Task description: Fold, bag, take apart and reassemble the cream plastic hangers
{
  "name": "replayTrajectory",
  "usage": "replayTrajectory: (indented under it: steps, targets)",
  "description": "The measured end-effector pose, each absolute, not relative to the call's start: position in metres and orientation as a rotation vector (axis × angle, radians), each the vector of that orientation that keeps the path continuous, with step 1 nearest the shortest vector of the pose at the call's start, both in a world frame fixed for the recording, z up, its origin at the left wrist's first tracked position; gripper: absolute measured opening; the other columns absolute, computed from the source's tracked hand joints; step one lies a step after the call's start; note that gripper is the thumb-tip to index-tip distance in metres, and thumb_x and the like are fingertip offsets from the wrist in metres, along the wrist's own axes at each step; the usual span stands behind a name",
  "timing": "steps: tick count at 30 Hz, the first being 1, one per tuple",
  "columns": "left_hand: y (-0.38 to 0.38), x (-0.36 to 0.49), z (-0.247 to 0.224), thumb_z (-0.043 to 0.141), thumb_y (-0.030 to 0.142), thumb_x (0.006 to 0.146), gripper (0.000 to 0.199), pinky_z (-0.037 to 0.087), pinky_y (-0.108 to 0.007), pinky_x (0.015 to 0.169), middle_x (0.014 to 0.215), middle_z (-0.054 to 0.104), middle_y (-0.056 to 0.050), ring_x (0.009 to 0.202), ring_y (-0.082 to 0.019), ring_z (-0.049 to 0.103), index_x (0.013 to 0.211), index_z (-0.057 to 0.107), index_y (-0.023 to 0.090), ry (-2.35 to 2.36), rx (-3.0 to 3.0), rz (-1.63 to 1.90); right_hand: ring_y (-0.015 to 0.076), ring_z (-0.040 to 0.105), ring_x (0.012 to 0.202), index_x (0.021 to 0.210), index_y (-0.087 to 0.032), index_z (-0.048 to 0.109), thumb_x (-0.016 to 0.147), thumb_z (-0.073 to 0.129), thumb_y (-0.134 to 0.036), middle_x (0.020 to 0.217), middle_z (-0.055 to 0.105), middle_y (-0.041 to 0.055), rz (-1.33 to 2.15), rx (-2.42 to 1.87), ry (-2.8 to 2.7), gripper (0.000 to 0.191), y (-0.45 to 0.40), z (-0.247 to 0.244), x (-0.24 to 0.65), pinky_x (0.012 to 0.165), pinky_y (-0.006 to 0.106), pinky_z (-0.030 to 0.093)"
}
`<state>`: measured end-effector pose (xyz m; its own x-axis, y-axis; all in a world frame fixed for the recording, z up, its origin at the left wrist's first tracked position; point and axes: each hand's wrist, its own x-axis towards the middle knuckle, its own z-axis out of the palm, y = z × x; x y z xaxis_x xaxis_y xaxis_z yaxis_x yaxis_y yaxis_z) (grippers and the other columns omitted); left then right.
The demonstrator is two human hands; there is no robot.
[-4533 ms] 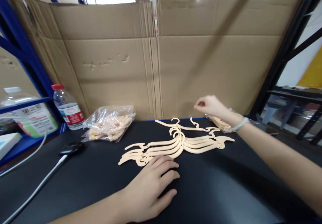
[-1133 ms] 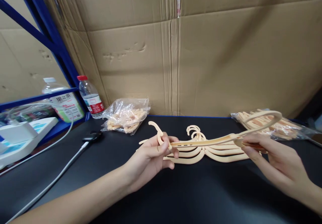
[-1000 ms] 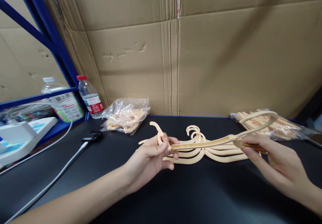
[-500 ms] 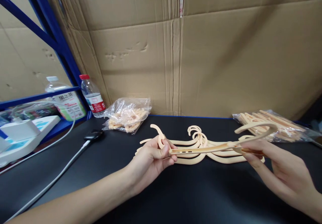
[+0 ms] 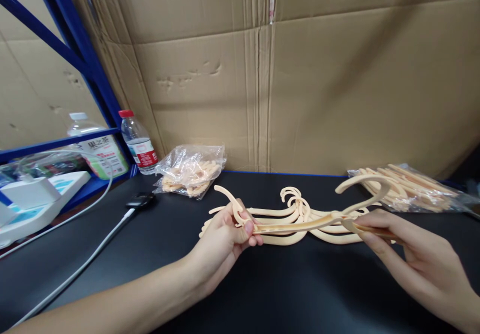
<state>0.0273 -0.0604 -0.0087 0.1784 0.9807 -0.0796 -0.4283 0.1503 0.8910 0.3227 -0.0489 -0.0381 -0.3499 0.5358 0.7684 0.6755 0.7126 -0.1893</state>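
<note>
A beige clothes hanger (image 5: 300, 224) is held above the table between both hands, its hook (image 5: 369, 179) curving up near the right hand. My left hand (image 5: 228, 231) is closed around the hanger's left end, where a short curved piece (image 5: 229, 199) sticks up past the fingers. Thumb and fingers of my right hand (image 5: 408, 254) pinch the other side, just right of the hook; part of that arm is hidden in the grip. Behind the held one, several similar hangers (image 5: 288, 239) lie stacked on the black table (image 5: 285, 289), their hooks pointing away.
At the back left lies a clear bag of beige parts (image 5: 191, 171); another bag (image 5: 412, 186) sits back right. A red-capped bottle (image 5: 138, 144), a power strip (image 5: 48, 194) and a black plug with a white cable (image 5: 140, 200) are at left. Cardboard (image 5: 195, 84) walls the back.
The hanger's hook has shifted left and slightly up, and the right hand has moved a little left with it. The curved piece by the left hand leans farther left.
</note>
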Motion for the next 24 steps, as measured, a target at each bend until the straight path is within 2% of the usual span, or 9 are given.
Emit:
replayTrajectory:
  steps: [8, 14, 17, 19, 22, 23, 24]
  targets:
    - [-0.061, 0.028, -0.006, 0.064, 0.001, 0.070, 0.021, 0.051, -0.016, 0.059, 0.067, 0.061, 0.001, 0.056, -0.007, 0.059, 0.066, 0.048, 0.015, 0.863, 0.860, 1.270, 0.0172, 0.070, 0.072, 0.098, -0.024, 0.062, 0.089, 0.056, -0.031, 0.086, 0.070, 0.0018, -0.113, -1.020, -1.983, 0.013, -0.054, -0.039, 0.321, 0.062, 0.023, 0.056]
    - [-0.059, 0.030, -0.013, 0.060, -0.004, 0.073, 0.022, 0.054, -0.017, 0.074, 0.075, 0.068, -0.003, 0.074, -0.012, 0.070, 0.068, 0.048, 0.015, 0.890, 0.785, 1.343, 0.0172, 0.070, 0.076, 0.101, -0.024, 0.062, 0.088, 0.057, -0.036, 0.092, 0.070, 0.0021, 0.096, -1.104, -1.911, 0.018, -0.055, -0.042, 0.318, 0.065, 0.021, 0.056]
    - [-0.062, 0.034, -0.014, 0.060, 0.001, 0.077, 0.019, 0.055, -0.020, 0.076, 0.079, 0.068, -0.003, 0.075, -0.013, 0.071, 0.072, 0.049, 0.016, 0.923, 0.768, 1.354, 0.0173, 0.069, 0.077, 0.100, -0.025, 0.063, 0.089, 0.057, -0.038, 0.091, 0.069, 0.0016, 0.127, -1.158, -1.867, 0.018, -0.050, -0.044, 0.319, 0.065, 0.022, 0.055]
    - [-0.068, 0.037, -0.016, 0.060, 0.006, 0.078, 0.015, 0.057, -0.023, 0.073, 0.086, 0.069, -0.004, 0.072, -0.014, 0.071, 0.075, 0.049, 0.016, 0.958, 0.796, 1.268, 0.0173, 0.068, 0.077, 0.099, -0.025, 0.063, 0.089, 0.056, -0.039, 0.090, 0.068, 0.0014, 0.139, -1.185, -1.846, 0.018, -0.046, -0.044, 0.321, 0.065, 0.023, 0.054]
    - [-0.083, 0.041, -0.022, 0.057, 0.009, 0.080, 0.011, 0.057, -0.024, 0.062, 0.088, 0.068, -0.005, 0.064, -0.015, 0.070, 0.076, 0.050, 0.017, 0.946, 1.072, 0.968, 0.0167, 0.067, 0.074, 0.097, -0.025, 0.062, 0.090, 0.053, -0.040, 0.087, 0.067, 0.0012, 0.142, -1.195, -1.873, 0.019, -0.043, -0.039, 0.323, 0.063, 0.024, 0.053]
    - [-0.088, 0.042, -0.023, 0.056, 0.011, 0.081, 0.009, 0.057, -0.024, 0.059, 0.089, 0.069, -0.005, 0.064, -0.016, 0.070, 0.078, 0.051, 0.017, 0.909, 1.267, 0.873, 0.0167, 0.066, 0.073, 0.097, -0.024, 0.062, 0.091, 0.053, -0.039, 0.086, 0.067, 0.0014, 0.135, -1.188, -1.902, 0.018, -0.043, -0.036, 0.323, 0.062, 0.024, 0.053]
    - [-0.093, 0.042, -0.024, 0.054, 0.012, 0.084, 0.006, 0.057, -0.025, 0.063, 0.093, 0.070, -0.007, 0.073, -0.018, 0.071, 0.082, 0.055, 0.018, 0.872, 1.528, 0.829, 0.0171, 0.066, 0.073, 0.096, -0.024, 0.062, 0.091, 0.052, -0.039, 0.085, 0.067, 0.0017, 0.125, -1.179, -1.938, 0.018, -0.043, -0.034, 0.322, 0.061, 0.025, 0.052]
